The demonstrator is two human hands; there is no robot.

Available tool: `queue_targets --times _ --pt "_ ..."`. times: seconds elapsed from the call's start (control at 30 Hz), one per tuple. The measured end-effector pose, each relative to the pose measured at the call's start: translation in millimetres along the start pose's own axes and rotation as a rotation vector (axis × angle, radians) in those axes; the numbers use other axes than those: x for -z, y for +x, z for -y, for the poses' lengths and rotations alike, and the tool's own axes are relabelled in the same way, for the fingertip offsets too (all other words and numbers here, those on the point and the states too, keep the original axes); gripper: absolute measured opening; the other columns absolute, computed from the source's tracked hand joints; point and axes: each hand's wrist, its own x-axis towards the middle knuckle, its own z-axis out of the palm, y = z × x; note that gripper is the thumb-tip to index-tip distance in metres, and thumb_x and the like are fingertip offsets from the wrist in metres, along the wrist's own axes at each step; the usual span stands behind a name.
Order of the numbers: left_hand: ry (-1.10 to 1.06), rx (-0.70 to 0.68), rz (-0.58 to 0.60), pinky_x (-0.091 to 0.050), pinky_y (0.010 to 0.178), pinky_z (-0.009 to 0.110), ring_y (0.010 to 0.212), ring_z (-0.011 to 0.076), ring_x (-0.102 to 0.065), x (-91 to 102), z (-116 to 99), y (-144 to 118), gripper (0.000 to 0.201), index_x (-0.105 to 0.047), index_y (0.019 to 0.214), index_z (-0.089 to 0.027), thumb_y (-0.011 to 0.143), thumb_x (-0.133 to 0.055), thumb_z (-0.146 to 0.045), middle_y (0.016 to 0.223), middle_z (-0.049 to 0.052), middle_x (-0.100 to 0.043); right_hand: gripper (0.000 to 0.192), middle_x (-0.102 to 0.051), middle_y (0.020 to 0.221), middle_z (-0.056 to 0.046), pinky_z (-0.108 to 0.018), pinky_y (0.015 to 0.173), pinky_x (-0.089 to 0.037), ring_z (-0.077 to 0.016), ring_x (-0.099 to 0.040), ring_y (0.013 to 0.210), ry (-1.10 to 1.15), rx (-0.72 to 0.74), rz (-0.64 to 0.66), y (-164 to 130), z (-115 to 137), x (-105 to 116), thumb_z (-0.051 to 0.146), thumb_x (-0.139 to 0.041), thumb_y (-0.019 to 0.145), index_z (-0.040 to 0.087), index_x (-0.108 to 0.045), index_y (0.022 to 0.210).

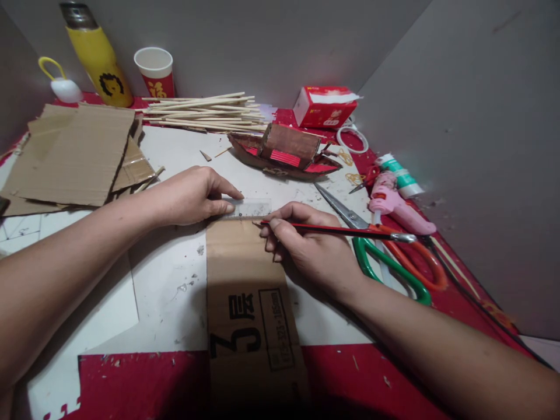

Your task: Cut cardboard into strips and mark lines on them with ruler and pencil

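The light is dim and uneven, brightest on the white sheet (175, 151); a broad, soft-edged shadow blackens the cardboard's (254, 315) near end and spreads over the red table (144, 379). Wide-angle distortion tilts the walls (472, 175) outward; small print (280, 324) looks soft.

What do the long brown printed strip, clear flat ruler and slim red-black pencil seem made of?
Long brown printed strip: matte cardboard, likely; its tan face bears box-style lettering.
Clear flat ruler: probably smooth plastic; the pale surface shows through.
Slim red-black pencil: perhaps painted wood, slightly glossy; silvery end.
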Motion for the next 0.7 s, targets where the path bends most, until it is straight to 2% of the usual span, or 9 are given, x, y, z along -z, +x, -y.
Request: queue_targets --times 0.1,0.23,0.33,0.4,0.5,0.57,0.63,0.7 --pt "0.003 0.01 -0.001 -0.05 0.086 0.029 0.097 0.0206 -0.071 -0.4 -0.5 -0.4 0.036 -0.073 0.123 -0.023 0.089 -0.065 -0.028 0.118 0.004 -0.076 0.007 -0.067 0.07 -0.001 -0.021 0.045 -0.048 -0.0094 -0.058 0.052 0.01 -0.009 0.0 -0.8 -0.6 0.2 0.023 -0.065 0.081 0.019 -0.063 0.075" --pt "-0.022 -0.007 0.001 -0.049 0.086 0.028 0.097 0.02 -0.07 -0.4 0.2 -1.8 0.035 -0.074 0.122 -0.022 0.089 -0.064 -0.03 0.119 0.004 -0.076 0.006 -0.068 0.071 0.0 -0.023 0.048 -0.051 -0.0105 -0.06 0.054 0.172 0.011 -0.027 -5.2 1.1 1.7 0.022 -0.064 0.085 0.02 -0.064 0.079" --pt "-0.047 -0.015 -0.006 -0.049 0.079 0.027 0.086 0.0181 -0.069 4.6 0.4 -3.8 0.034 -0.075 0.119 -0.021 0.088 -0.065 -0.031 0.103 0.003 -0.079 0.008 -0.069 0.074 0.0 -0.024 0.049 -0.054 -0.0117 -0.063 0.056 0.24 0.101 -0.072 -10.6 3.9 3.7 0.026 -0.061 0.093 0.022 -0.068 0.09" --pt "-0.089 -0.003 -0.056 -0.047 0.067 0.024 0.07 0.0146 -0.064 10.6 -0.9 -5.7 0.033 -0.076 0.116 -0.02 0.086 -0.067 -0.031 0.082 0.0 -0.077 0.016 -0.072 0.079 -0.001 -0.027 0.053 -0.055 -0.013 -0.065 0.059 0.228 0.2 -0.114 -14.0 4.6 4.8 0.033 -0.057 0.098 0.023 -0.069 0.099" --pt "-0.218 0.013 -0.171 -0.04 0.052 0.02 0.051 0.0092 -0.05 20.0 -6.1 -8.1 0.034 -0.076 0.113 -0.016 0.083 -0.07 -0.03 0.059 -0.004 -0.062 0.024 -0.075 0.082 -0.002 -0.029 0.057 -0.057 -0.0142 -0.068 0.063 0.19 0.329 -0.185 -17.3 3.3 5.3 0.042 -0.054 0.101 0.024 -0.07 0.104" --pt "-0.296 0.036 -0.244 -0.036 0.047 0.02 0.048 0.0081 -0.045 25.1 -11.3 -9.2 0.036 -0.075 0.115 -0.014 0.082 -0.07 -0.029 0.056 -0.004 -0.057 0.024 -0.075 0.081 -0.002 -0.028 0.059 -0.058 -0.0139 -0.069 0.064 0.172 0.362 -0.205 -18.2 2.4 5.0 0.044 -0.057 0.1 0.025 -0.07 0.101" --pt "-0.349 0.07 -0.304 -0.037 0.046 0.02 0.048 0.0082 -0.045 29.6 -17.1 -10.4 0.035 -0.074 0.114 -0.013 0.083 -0.07 -0.027 0.059 -0.003 -0.058 0.019 -0.076 0.081 -0.001 -0.027 0.062 -0.059 -0.0134 -0.07 0.066 0.164 0.355 -0.189 -18.6 2.5 5.0 0.041 -0.061 0.098 0.025 -0.07 0.099" --pt "-0.382 0.103 -0.314 -0.039 0.047 0.02 0.05 0.0087 -0.048 34.2 -22.7 -13.2 0.029 -0.076 0.108 -0.013 0.083 -0.07 -0.027 0.062 0.0 -0.061 0.013 -0.076 0.083 0.0 -0.027 0.064 -0.06 -0.0131 -0.071 0.067 0.166 0.337 -0.169 -18.8 3.3 5.4 0.036 -0.065 0.095 0.025 -0.069 0.099"
